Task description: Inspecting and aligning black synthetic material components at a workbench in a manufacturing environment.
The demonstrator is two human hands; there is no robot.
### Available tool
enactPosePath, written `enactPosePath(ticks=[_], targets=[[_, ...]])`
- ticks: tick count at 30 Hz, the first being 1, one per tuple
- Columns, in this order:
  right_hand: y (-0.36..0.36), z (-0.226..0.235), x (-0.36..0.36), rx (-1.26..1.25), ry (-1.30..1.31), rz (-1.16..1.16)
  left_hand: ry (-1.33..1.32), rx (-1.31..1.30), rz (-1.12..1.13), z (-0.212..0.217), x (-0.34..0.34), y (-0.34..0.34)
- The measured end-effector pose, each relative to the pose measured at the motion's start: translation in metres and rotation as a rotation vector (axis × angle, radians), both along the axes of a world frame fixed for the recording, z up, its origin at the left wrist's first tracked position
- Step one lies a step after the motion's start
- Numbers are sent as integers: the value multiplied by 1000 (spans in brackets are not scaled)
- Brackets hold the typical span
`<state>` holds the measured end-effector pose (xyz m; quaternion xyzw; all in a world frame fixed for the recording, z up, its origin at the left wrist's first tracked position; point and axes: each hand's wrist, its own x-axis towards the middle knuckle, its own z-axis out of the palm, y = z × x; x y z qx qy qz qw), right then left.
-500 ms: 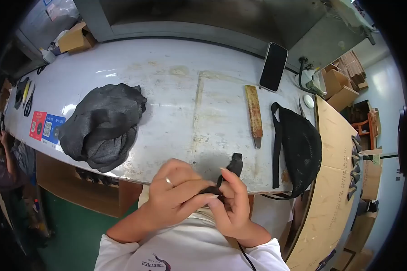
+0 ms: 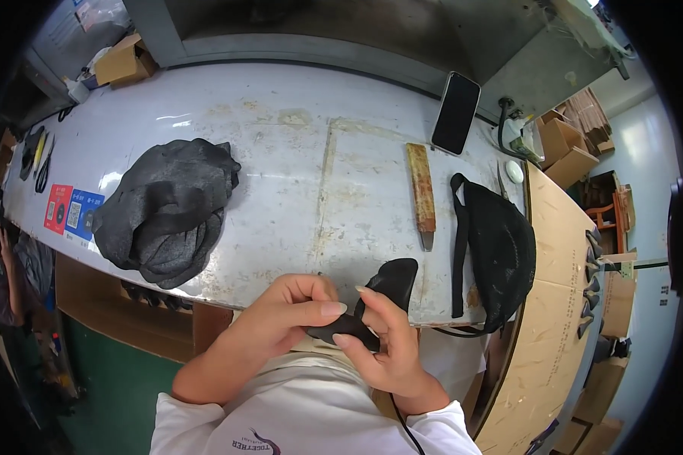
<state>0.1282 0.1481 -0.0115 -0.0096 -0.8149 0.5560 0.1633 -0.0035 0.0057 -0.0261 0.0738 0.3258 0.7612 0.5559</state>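
Note:
Both my hands meet at the near edge of the white worktable (image 2: 281, 152) and hold a small black curved piece (image 2: 383, 292) of soft material. My left hand (image 2: 288, 315) pinches its lower end from the left, thumb stretched across the top. My right hand (image 2: 383, 341) grips the same end from below and the right. The piece's upper end sticks up free over the table edge.
A heap of black fabric pieces (image 2: 167, 208) lies at the left. A wooden-handled blade tool (image 2: 421, 193) and a dark phone (image 2: 456, 112) lie right of centre, a black mesh piece with a strap (image 2: 497, 246) at the right edge. Cardboard boxes (image 2: 565, 155), scissors (image 2: 43, 171) at the far left.
The black piece now stands out more clearly above my fingers, and my left thumb has stretched across it. Both hands stay at the table's near edge.

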Motion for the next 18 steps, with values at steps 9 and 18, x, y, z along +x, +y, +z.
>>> enactPosePath(ticks=[9,18], targets=[[3,4,-10,74,133,20,-186,54,-29,4,2,0],[-2,2,-11,-58,69,-47,1274,-225,203,26,-1,-8]])
